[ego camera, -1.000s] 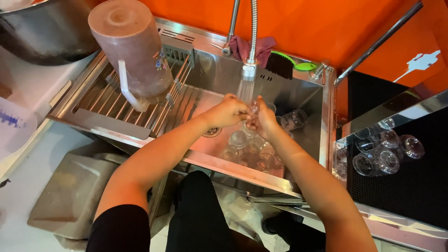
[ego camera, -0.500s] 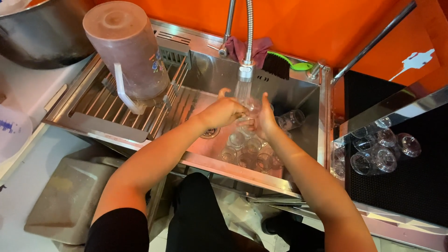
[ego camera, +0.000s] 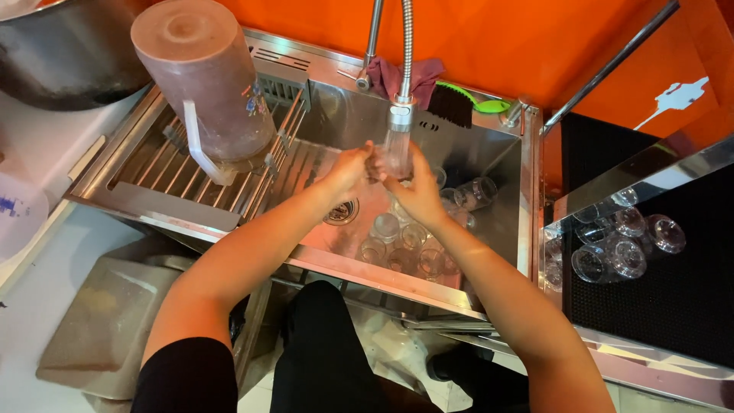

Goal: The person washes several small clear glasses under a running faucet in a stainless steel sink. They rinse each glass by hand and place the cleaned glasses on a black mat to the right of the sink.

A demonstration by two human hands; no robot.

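Rinsing in the head view, frame centre: left hand [ego camera: 348, 170] and right hand [ego camera: 417, 191] meet under the faucet head [ego camera: 398, 116], both pressed around a small clear glass [ego camera: 392, 162] held right below the spout, over the steel sink [ego camera: 505, 203]. Left grip is wrapped on the glass's left side, right grip cups it from the right and below; fingers closed on it, not spread. Water flow is too faint to tell for sure.

More clear glasses [ego camera: 409, 241] lie in the basin, lower centre, near the drain [ego camera: 342, 212]. Washed glasses [ego camera: 615, 245] sit on the dark mat [ego camera: 688, 298] at right. A big upturned pitcher [ego camera: 200, 84] stands on the drain rack [ego camera: 153, 164], upper left. A green brush [ego camera: 466, 103] and a purple cloth [ego camera: 397, 75] rest on the sink's back edge.

To do this well, I'd judge: keep the glass directly under the stream, turn it between both hands, hold firmly since wet glass slips, and stay clear of the pile below.
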